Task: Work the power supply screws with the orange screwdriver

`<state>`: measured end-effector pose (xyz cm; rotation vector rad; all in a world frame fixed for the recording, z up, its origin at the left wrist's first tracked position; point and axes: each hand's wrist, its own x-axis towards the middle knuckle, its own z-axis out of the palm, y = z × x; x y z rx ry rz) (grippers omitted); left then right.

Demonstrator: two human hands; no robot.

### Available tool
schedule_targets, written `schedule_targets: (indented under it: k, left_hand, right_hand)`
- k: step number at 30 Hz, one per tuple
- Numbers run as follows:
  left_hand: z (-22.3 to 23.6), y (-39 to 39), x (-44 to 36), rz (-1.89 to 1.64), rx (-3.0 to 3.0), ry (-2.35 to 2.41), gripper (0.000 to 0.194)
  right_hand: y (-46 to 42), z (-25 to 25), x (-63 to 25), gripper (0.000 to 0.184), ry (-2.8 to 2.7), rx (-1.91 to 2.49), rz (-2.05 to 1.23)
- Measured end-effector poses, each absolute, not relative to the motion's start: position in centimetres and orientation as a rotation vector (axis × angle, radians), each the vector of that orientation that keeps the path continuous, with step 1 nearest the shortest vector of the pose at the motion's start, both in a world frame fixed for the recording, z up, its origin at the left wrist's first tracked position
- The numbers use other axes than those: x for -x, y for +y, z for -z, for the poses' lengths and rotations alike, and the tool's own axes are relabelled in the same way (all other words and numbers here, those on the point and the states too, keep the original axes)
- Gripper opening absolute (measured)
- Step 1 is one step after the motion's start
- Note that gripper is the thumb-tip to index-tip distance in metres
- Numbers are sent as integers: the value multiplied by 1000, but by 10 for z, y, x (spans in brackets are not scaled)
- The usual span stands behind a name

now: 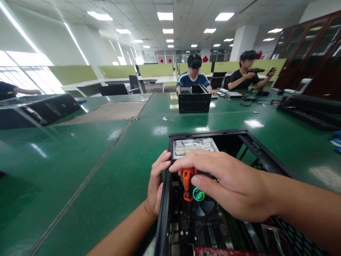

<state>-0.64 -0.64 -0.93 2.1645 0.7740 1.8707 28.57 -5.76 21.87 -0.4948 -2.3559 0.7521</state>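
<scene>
An open black computer case (165, 199) lies in front of me on the green table. Against its left edge, my left hand (157, 183) is closed with bent fingers around the frame. My right hand (234, 185) reaches over the opening from the right, gripping an orange and black screwdriver (188, 185) by the handle; its tip is out of sight. Under the right hand is the CPU fan (204, 208), with a shiny green round sticker (198, 194) at its hub. A silvery power supply (195, 144) fills the far left corner. A red circuit board (221, 251) shows at the bottom.
Across the green table (106, 170), a person (194, 73) sits behind another black case (194, 101). A second person (246, 73) is at the right, near loose parts and cables. Further case pieces (50, 106) lie at the left, beside a bare patch (112, 111) in the tabletop.
</scene>
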Motion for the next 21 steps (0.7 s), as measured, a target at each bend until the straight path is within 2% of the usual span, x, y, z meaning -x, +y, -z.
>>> schedule_targets:
  k: [8,13,16,21]
  left_hand:
    - [5,-1,3,-1943,-2120,570,50]
    - [-6,-3,1,-1940,-2197,573,49]
    - [-5,-3,1,-1933,-2213,590,50]
    - [-4,-4,2,-1917,-2230,589,57]
  right_hand:
    - [-54,-210,-285,38,-2379,401,-623]
    - [-53,-204,-284,22,-2378,387,-594]
    - [-54,-206,-285,25,-2410,448,-604]
    - [-54,-209,-286,42,-2433,466,-626]
